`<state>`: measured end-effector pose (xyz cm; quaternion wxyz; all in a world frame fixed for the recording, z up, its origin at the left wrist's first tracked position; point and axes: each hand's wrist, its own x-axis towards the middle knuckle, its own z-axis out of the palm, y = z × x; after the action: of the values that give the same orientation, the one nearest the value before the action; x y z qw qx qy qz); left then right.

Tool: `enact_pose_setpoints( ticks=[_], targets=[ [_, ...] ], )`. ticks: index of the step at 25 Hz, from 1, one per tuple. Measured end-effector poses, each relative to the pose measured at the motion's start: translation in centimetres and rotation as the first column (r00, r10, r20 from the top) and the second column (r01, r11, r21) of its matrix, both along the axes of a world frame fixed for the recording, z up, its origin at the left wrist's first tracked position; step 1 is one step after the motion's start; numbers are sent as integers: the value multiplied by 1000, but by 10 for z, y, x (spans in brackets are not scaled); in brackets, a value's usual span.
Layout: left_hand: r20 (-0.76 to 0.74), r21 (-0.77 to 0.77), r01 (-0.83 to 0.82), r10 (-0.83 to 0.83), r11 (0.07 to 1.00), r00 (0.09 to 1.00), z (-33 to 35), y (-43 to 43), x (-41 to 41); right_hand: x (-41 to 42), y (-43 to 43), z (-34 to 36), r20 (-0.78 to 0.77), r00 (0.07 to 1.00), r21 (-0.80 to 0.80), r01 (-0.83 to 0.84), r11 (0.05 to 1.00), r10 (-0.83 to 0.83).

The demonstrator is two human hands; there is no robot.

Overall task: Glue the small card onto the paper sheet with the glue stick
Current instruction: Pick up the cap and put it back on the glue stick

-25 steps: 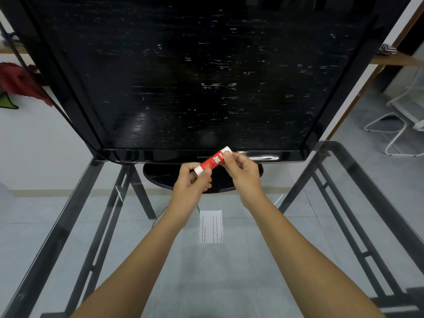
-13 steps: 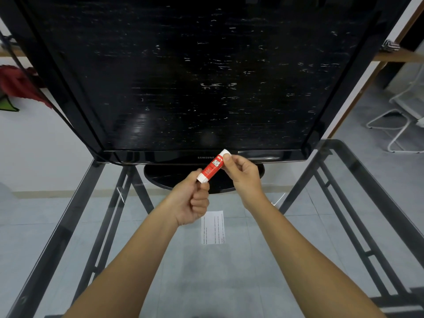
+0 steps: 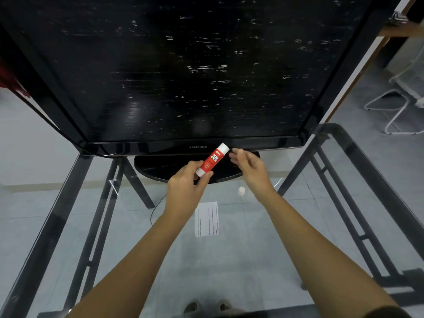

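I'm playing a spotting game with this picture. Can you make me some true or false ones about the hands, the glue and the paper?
1. The left hand holds the glue stick. True.
2. The right hand grips the glue stick too. False: it holds nothing, its fingers loose beside the stick's top end.
3. The paper sheet lies flat on the glass table. True.
4. The glue stick is blue. False: it is red with white ends.
5. A big black screen stands behind the hands. True.
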<state>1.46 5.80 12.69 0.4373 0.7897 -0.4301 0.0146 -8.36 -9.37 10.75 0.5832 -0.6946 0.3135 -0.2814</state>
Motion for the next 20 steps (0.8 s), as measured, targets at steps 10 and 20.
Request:
enact_pose_setpoints(
  ticks=[10,20],
  targets=[
    [-89,30,-3,5,1000,996,-27,-4,-5,-31,-45,-112,-779,627,-308,-358,882,-18],
    [-92,78,11,-4,997,996,-41,-4,-2,-13,-48,-112,-626,779,-411,-287,865,-39]
  ],
)
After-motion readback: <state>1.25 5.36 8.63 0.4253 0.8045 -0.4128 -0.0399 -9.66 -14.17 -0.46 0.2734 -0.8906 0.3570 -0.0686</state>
